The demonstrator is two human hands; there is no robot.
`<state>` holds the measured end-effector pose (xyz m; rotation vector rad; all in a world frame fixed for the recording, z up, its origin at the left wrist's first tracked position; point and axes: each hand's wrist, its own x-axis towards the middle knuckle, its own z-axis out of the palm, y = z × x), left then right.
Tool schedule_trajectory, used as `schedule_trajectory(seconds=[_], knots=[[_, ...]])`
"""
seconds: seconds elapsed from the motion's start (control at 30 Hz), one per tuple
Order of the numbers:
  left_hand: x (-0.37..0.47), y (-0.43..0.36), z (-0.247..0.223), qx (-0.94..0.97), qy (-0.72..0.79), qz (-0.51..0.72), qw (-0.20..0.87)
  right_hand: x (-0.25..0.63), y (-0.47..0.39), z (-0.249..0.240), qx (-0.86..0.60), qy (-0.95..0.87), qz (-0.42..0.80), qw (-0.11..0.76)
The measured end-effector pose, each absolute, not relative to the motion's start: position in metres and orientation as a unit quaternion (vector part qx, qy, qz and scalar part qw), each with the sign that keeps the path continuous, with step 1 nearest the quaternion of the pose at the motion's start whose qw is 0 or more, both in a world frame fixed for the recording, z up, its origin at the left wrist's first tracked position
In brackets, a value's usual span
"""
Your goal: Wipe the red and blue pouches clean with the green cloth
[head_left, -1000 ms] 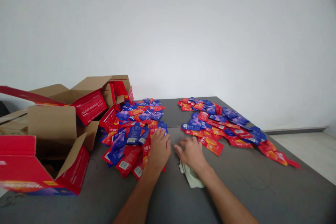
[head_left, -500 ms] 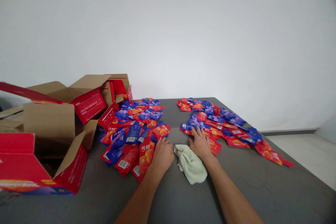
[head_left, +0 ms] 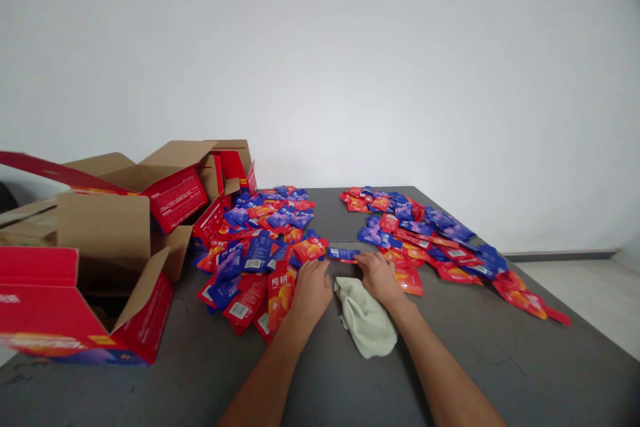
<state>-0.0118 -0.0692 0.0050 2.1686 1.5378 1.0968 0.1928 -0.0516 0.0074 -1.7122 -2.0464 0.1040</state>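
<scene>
A flat blue packet [head_left: 342, 254] is noted in the middle of the bench [head_left: 465, 340], between two heaps and well in from the right edge. Its right end appears to be pinched by the right hand [head_left: 380, 275], with the fingers bent and nearly closed on it. The left hand [head_left: 313, 289] is placed palm-down with fingers curled, at the near side of a small red packet [head_left: 309, 249] on the edge of the left heap [head_left: 256, 251]; whether that packet is gripped cannot be told. A pale green cloth [head_left: 365, 318] is bunched between the forearms, held by neither hand. The right heap [head_left: 455, 253] is spread along the right edge, from near the far right corner toward the viewer; open boxes [head_left: 143, 327] are stood along the left side. Handling, as judged: packets light, thin and flexible, the film glossy and likely slippery, with little risk of breakage; best taken by a short end or side seam, between thumb and fingers. The characters 纯耕 are read in white on a large red packet [head_left: 281, 297] beside the left wrist. White barcode panels are seen on several others; the fine print on the boxes is too small to be read.
</scene>
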Motion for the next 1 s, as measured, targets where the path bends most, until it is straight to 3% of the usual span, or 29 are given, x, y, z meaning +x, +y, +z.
schedule_trajectory(seconds=[0.23,0.33,0.63,0.8,1.0], knots=[[-0.01,-0.074,0.013,0.64,0.52,0.511,0.243,0.183,-0.059,0.022,-0.579,-0.737,0.027,0.347],[-0.01,-0.074,0.015,0.57,0.505,0.574,0.302,0.18,-0.061,0.026,-0.551,-0.725,0.069,0.408],[-0.001,-0.073,0.023,0.443,0.45,0.614,0.474,0.167,-0.07,0.039,-0.496,-0.647,0.272,0.512],[0.003,-0.075,0.022,0.44,0.41,0.582,0.547,0.157,-0.072,0.034,-0.504,-0.627,0.322,0.5],[-0.005,-0.071,0.016,0.408,0.46,0.603,0.509,0.162,-0.068,0.027,-0.614,-0.632,0.17,0.441]])
